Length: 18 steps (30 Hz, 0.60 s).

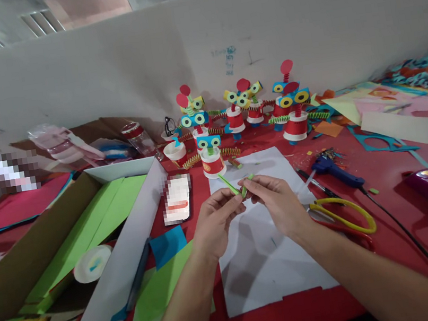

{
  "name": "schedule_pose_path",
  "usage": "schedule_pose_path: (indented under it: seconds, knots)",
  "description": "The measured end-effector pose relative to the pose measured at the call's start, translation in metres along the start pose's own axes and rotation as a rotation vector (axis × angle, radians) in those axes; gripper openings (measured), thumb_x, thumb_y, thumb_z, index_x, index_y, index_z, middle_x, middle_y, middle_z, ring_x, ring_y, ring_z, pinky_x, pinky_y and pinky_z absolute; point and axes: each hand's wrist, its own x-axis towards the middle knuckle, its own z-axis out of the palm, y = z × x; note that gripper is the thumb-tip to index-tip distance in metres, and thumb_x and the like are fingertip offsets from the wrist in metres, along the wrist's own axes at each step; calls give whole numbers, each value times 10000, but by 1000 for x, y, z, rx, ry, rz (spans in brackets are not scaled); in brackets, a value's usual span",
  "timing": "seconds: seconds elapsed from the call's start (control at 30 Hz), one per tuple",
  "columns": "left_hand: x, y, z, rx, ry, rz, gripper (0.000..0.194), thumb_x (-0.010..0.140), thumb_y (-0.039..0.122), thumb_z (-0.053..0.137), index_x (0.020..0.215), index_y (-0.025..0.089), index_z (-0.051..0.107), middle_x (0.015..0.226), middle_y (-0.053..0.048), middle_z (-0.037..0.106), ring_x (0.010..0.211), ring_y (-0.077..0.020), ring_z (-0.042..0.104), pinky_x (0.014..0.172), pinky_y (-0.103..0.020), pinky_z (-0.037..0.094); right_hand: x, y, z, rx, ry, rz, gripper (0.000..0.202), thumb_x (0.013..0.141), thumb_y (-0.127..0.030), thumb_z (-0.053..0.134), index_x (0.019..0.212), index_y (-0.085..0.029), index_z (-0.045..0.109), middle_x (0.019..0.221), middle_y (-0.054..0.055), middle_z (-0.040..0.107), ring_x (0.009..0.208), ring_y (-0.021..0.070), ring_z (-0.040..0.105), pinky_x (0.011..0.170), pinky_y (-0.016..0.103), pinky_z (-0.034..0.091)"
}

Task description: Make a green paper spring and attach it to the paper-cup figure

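I held both hands over a white rectangular paper sheet (272, 280), my left hand (217, 219) and right hand (274, 200) working close together on a narrow light-green paper strip (229, 185). My left fingers pinched it, a straight end slanting out toward the red-and-white paper-cup figure with a blue eye band (214, 167); my right thumb and finger gripped a short, bent green portion. Whether that was the same piece or a second one, I couldn't tell. With that straight end unpleated, I judged the folding only partly done.

Beyond, the other red-and-white paper-cup figures (296, 127) looked mostly finished, carrying paper eyes, pleated arms and, on several, red paper discs (286, 67) on top. The nearest figure had its eyes and tan pleated paper arms (192, 160), but I saw no disc clearly its own, so its top seemed left to do. A blue glue gun (330, 167) lay to my right, out of my grasp.
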Motion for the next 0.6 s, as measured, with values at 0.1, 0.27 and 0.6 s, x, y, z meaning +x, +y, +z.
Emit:
schedule_pose_path:
  seconds: [0.1, 0.27, 0.6]
  knots:
    - [0, 1, 3, -34, -16, -12, 134, 718, 254, 763, 799, 159, 714, 707, 4, 655, 613, -78, 577, 669, -233, 475, 1, -1, -1, 18, -6, 4, 207, 733, -403, 702, 715, -196, 710, 640, -20, 614, 610, 116, 507, 602, 265, 396]
    - [2, 1, 7, -163, 93, -29, 184, 635, 235, 820, 733, 149, 690, 710, -8, 685, 690, -118, 649, 764, -274, 525, 0, 3, -1, 28, -39, -36, 204, 749, -395, 707, 855, -220, 718, 780, 4, 687, 753, 156, 611, 716, 298, 472]
    - [0, 4, 9, -409, 146, -145, 135, 645, 160, 783, 737, 165, 685, 777, 2, 714, 743, -97, 656, 736, -203, 523, -8, 5, 1, -359, -68, -473, 201, 773, -216, 717, 961, -285, 728, 927, 20, 681, 835, 174, 624, 718, 307, 507]
